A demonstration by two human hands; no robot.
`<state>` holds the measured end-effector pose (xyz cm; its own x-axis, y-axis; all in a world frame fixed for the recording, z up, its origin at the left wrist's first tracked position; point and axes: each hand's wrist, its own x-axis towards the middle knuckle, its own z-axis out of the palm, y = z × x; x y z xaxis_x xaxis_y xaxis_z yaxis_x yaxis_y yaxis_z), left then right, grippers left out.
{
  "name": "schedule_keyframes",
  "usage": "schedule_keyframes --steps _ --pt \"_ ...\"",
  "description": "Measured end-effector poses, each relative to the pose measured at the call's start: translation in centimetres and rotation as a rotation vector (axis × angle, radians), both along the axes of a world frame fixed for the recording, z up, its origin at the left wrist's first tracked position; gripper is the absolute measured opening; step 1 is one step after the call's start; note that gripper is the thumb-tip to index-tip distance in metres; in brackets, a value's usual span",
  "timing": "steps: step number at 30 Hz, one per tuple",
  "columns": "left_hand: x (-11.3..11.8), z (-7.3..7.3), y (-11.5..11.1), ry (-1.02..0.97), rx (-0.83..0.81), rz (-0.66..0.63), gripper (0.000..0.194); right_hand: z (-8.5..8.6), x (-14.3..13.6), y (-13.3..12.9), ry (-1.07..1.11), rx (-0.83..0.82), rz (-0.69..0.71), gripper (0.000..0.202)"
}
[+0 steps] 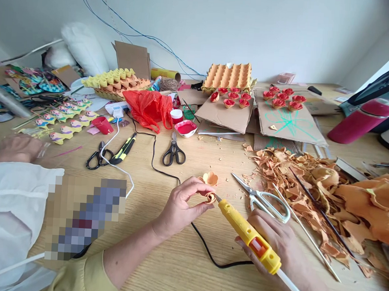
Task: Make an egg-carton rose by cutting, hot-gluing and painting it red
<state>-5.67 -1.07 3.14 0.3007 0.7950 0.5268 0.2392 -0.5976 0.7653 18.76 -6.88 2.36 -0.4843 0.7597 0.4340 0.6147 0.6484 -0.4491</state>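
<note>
Between thumb and fingers, my left hand (179, 208) pinches a small curled egg-carton piece (210, 198), rolled like a flower centre. My right hand (271, 238) is wrapped round a yellow hot glue gun (248, 234), its nozzle at the edge of the curled piece. A clear glue stick (296, 290) pokes out of the gun's back end. Just beyond my left fingers lies a petalled carton cup (210, 178). White-handled scissors (263, 200) rest on the table beyond my right hand.
Carton scraps (310, 187) heap at the right beside a magenta flask (364, 120). Red carton roses (233, 97) stand on cardboard at the back. Black scissors (173, 152), a utility knife (124, 149) and a red paint dish (185, 128) lie ahead. A co-worker's hand (19, 148) is at the left.
</note>
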Motion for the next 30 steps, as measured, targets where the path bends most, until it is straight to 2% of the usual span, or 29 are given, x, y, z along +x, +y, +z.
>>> schedule_keyframes --steps 6,10,16,25,30 --pt "0.0 0.0 0.0 0.043 0.056 0.064 0.020 0.1 0.1 -0.1 -0.076 0.039 -0.030 0.020" --pt "0.0 0.2 -0.1 0.044 0.055 0.037 0.022 0.1 0.2 0.1 -0.023 0.066 -0.051 0.019" --pt "0.0 0.3 -0.2 0.034 0.001 0.090 0.016 0.0 0.2 -0.4 0.128 -0.076 -0.082 0.019" --pt "0.2 0.2 -0.4 -0.060 -0.058 0.010 0.020 0.6 -0.7 -0.4 0.211 -0.149 -0.047 0.022" --pt "0.3 0.3 -0.6 -0.067 -0.047 0.008 0.022 0.5 -0.7 -0.3 0.225 -0.116 -0.046 0.022"
